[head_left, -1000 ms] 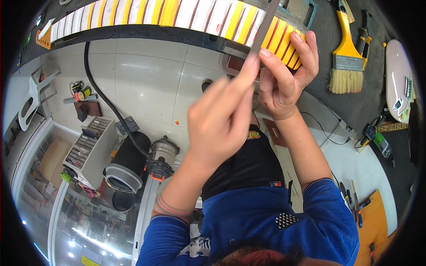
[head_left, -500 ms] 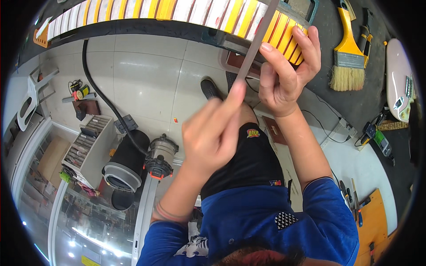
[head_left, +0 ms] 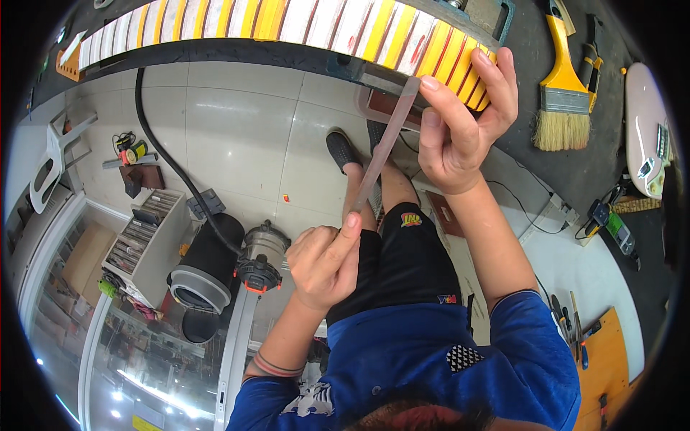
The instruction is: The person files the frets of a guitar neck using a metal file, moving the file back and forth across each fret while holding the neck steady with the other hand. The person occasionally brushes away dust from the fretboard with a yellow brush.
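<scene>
A long board (head_left: 316, 21), banded with white and yellow strips parted by thin dark-red lines, runs across the top. My left hand (head_left: 327, 258) is closed around the near end of a long flat file (head_left: 384, 147), thumb stretched along it. The file slants up and right, its far tip at the board's near edge. My right hand (head_left: 467, 118) curls at the board's yellow right end, with fingertips on the bands. Its index fingertip is beside the file's tip, and the thumb is bent below the edge.
Right of the board, a wide yellow-handled brush (head_left: 564, 90) lies on the dark bench beside a black-and-yellow hand tool (head_left: 593, 61). A pale pink device (head_left: 645, 133) lies farther right. On the floor at left stand a black hose (head_left: 165, 158), a vacuum canister (head_left: 205, 262) and a white rack (head_left: 144, 248).
My left hand has drawn the file down and toward me, so its tip has come off the top of the bands to the near edge. My right hand stays almost in place.
</scene>
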